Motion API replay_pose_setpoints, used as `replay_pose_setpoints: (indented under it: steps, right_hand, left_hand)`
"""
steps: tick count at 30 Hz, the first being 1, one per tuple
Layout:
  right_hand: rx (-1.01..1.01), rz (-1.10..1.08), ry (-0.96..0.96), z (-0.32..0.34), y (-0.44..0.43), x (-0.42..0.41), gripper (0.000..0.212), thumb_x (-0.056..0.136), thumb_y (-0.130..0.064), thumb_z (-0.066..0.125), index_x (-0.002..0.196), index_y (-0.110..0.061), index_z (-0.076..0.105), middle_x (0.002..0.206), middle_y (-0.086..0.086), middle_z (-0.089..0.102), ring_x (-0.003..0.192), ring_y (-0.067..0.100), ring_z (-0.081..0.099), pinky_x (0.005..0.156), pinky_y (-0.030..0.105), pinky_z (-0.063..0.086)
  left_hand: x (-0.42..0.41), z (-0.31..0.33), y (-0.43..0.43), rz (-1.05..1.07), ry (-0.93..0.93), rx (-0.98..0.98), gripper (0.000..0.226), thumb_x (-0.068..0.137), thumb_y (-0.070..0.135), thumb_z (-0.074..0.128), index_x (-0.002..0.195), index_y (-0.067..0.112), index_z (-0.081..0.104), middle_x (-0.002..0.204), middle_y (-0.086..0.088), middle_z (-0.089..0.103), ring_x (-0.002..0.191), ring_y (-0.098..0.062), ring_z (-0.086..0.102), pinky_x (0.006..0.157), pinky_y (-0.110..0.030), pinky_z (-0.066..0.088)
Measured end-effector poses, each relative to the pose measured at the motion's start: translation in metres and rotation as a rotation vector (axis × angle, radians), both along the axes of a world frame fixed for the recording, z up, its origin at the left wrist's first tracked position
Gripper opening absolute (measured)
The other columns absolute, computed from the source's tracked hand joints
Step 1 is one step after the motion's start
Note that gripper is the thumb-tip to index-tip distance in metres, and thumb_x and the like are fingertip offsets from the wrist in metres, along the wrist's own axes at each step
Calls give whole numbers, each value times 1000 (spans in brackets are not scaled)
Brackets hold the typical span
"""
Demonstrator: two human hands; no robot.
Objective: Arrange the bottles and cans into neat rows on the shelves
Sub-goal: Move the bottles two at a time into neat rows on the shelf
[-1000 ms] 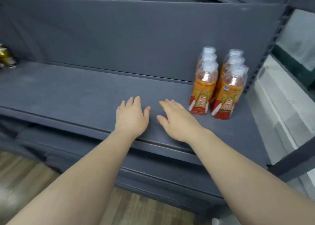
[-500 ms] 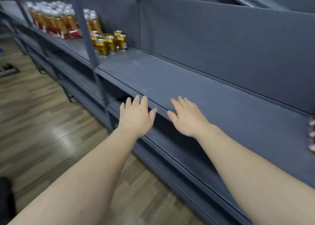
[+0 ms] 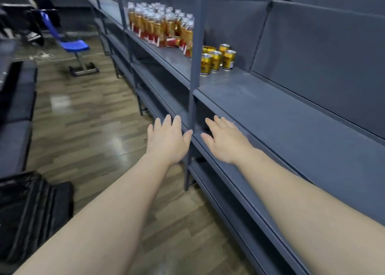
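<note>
Both my hands are stretched out in front of me, empty, with straight fingers. My left hand [image 3: 168, 139] hovers over the floor beside a shelf upright post [image 3: 194, 87]. My right hand [image 3: 224, 139] is over the front edge of the grey shelf [image 3: 281, 120]. Far ahead on that shelf stands a small group of gold cans [image 3: 216, 59]. Beyond the post a large cluster of orange-labelled bottles [image 3: 158, 24] stands, with one bottle [image 3: 173, 42] lying on its side.
Lower grey shelves [image 3: 225, 181] run below my right arm. A blue chair [image 3: 73, 45] stands on the wooden floor at the far left. A black crate [image 3: 27, 210] sits low at my left. Dark furniture [image 3: 14, 112] lines the left edge.
My view has swung left along the shelving: the few bottles at the right are out of view and the cans and bottle cluster have come in. Both hands stay open and empty.
</note>
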State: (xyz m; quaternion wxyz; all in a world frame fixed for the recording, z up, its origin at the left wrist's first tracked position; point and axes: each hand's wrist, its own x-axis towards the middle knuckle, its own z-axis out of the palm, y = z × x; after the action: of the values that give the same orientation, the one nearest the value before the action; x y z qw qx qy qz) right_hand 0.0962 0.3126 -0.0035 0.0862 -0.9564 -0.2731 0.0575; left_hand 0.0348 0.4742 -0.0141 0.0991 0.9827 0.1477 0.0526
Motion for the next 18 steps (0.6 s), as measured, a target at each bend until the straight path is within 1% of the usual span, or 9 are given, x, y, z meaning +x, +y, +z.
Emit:
replay_pose_setpoints:
  steps: [4, 11, 16, 18]
  right_hand:
    - [16, 91, 39, -10, 48, 28, 61, 107, -47, 26, 160, -19, 13, 167, 9, 9, 154, 25, 2, 125, 42, 7]
    - [31, 234, 73, -21, 123, 98, 60, 107, -45, 28, 159, -17, 16, 166, 11, 13, 154, 29, 6, 124, 41, 11]
    - [27, 302, 74, -16, 171, 156, 61, 107, -46, 27, 159, -16, 15, 166, 12, 12, 154, 29, 5, 124, 43, 9]
    - [29, 319, 82, -14, 190, 172, 61, 107, -46, 26, 159, -17, 15, 167, 11, 11, 154, 28, 5, 124, 43, 9]
  left_hand:
    - [15, -8, 40, 72, 33, -7, 56, 102, 52, 33, 145, 15, 35, 151, -8, 39, 138, -37, 33, 115, -50, 24]
    - [69, -6, 103, 206, 69, -12, 60, 103, 53, 30, 150, 16, 30, 161, -12, 27, 147, -39, 21, 119, -51, 17]
    - [112, 1, 143, 281, 67, 32, 59, 102, 54, 30, 147, 16, 33, 156, -11, 34, 143, -39, 27, 116, -52, 21]
    - [121, 1, 157, 309, 75, 18, 58, 103, 53, 30, 147, 16, 33, 158, -12, 31, 146, -39, 23, 118, -52, 19]
